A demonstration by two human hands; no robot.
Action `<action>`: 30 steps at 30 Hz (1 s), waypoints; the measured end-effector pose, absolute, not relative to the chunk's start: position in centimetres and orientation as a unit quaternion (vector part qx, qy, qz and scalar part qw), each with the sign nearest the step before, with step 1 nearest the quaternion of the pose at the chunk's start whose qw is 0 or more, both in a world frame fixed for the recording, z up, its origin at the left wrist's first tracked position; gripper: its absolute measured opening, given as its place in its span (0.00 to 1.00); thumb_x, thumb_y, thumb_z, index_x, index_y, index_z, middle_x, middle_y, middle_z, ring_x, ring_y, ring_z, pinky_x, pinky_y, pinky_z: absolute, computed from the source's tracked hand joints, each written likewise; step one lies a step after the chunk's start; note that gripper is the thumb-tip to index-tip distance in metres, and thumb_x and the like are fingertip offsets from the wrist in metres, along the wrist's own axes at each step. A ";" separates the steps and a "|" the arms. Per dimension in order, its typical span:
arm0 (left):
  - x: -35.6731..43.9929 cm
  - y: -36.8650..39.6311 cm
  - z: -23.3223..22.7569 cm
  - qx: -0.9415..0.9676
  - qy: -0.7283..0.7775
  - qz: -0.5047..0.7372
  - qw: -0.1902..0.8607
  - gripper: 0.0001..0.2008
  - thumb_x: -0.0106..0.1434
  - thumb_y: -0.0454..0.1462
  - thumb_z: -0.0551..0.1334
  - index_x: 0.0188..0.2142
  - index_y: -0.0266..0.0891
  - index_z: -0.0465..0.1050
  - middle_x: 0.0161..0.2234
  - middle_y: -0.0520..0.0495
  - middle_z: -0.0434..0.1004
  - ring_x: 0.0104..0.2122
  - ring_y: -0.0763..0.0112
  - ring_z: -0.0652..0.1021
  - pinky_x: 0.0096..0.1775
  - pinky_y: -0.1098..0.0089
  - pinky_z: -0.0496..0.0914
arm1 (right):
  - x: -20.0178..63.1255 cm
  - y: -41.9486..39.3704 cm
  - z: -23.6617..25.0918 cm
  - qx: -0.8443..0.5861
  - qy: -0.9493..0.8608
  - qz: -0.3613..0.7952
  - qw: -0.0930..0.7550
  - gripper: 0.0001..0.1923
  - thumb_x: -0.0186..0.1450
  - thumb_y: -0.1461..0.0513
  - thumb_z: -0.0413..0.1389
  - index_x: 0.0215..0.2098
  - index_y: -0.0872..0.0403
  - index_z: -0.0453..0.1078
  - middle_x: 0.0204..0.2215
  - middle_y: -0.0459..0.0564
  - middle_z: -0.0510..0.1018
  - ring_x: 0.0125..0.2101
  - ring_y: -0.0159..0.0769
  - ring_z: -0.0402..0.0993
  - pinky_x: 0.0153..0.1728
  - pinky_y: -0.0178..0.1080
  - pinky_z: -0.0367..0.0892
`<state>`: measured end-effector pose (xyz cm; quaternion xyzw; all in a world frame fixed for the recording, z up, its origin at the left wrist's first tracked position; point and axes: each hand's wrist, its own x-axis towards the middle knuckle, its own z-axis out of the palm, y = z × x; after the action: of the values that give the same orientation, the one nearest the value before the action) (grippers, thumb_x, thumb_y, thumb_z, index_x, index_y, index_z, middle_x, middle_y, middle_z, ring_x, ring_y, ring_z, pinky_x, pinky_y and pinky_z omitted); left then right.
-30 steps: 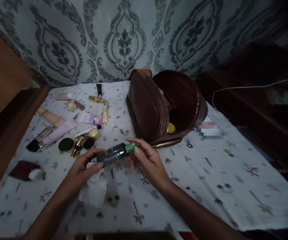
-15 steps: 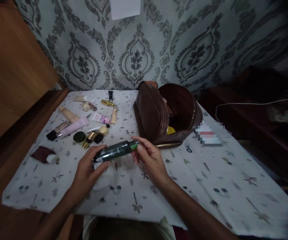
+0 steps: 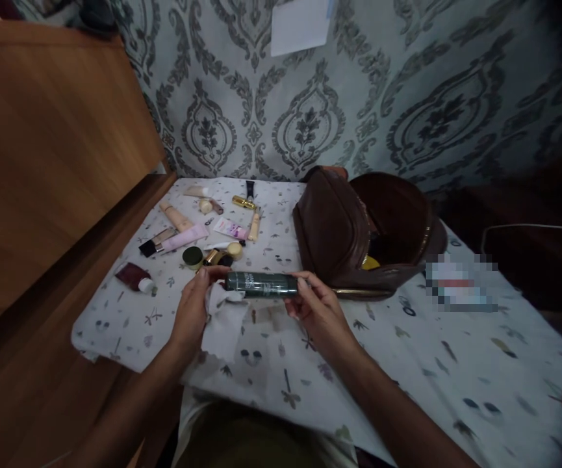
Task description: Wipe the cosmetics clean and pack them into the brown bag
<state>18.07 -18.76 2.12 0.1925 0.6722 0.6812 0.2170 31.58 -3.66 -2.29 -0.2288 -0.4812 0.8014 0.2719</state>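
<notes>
A dark green bottle with pale lettering lies level in the air above the near part of the table. My right hand pinches its right end, thumb in front. At the bottle's left end, my left hand is closed on a thin white cloth, which touches the bottle and hangs down below it; the left fingertips are partly hidden. Just behind the bottle are a dark-lidded jar, a small cream-coloured jar and a black-and-gold container.
An open brown leather bag stands behind my right hand, something yellow inside. Several cosmetic tubes, including a pink tube, lie at the back left. A dark red bottle lies at left. Wooden furniture borders the table.
My view has turned, so the scene sits further right. The bottle has gone from tilted to level, and the white cloth now shows clearly in my left hand at its end.
</notes>
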 end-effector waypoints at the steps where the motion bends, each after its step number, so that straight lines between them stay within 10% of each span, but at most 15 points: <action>1: 18.1 -18.8 2.1 0.210 0.680 0.672 0.205 0.25 0.68 0.55 0.51 0.41 0.38 0.77 0.38 0.46 0.80 0.40 0.63 0.77 0.43 0.66 0.69 | 31.6 -3.7 -2.3 -0.226 -0.490 0.798 0.268 0.23 0.57 0.45 0.65 0.41 0.51 0.70 0.22 0.41 0.71 0.20 0.29 0.66 0.23 0.33 0.61; 6: 18.2 -19.5 2.0 0.377 0.690 0.605 0.121 0.23 0.68 0.53 0.54 0.33 0.39 0.77 0.32 0.47 0.75 0.36 0.65 0.73 0.41 0.67 0.66 | 31.9 -3.6 -2.9 -0.185 -0.568 0.767 0.236 0.20 0.62 0.46 0.61 0.43 0.52 0.70 0.20 0.41 0.69 0.21 0.30 0.65 0.24 0.34 0.59; 20: 17.6 -18.3 3.1 0.321 0.556 0.681 0.352 0.23 0.61 0.52 0.61 0.20 0.37 0.70 0.19 0.50 0.67 0.20 0.74 0.65 0.25 0.70 0.58 | 31.6 -4.7 -2.8 -0.190 -0.462 0.861 0.096 0.24 0.53 0.47 0.69 0.37 0.54 0.71 0.17 0.40 0.69 0.15 0.24 0.61 0.18 0.29 0.55; 30: 20.5 -14.6 2.8 0.383 0.609 0.615 0.322 0.09 0.59 0.42 0.62 0.32 0.38 0.71 0.33 0.48 0.71 0.38 0.66 0.72 0.38 0.69 0.66 | 32.1 -6.1 -4.4 -0.160 -0.491 0.855 0.043 0.23 0.49 0.49 0.70 0.38 0.51 0.75 0.23 0.44 0.75 0.19 0.29 0.67 0.26 0.34 0.67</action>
<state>20.53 -14.63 2.79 0.3826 0.6095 0.6151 0.3222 32.08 -6.06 -4.43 -0.1604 -0.4911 0.8551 0.0426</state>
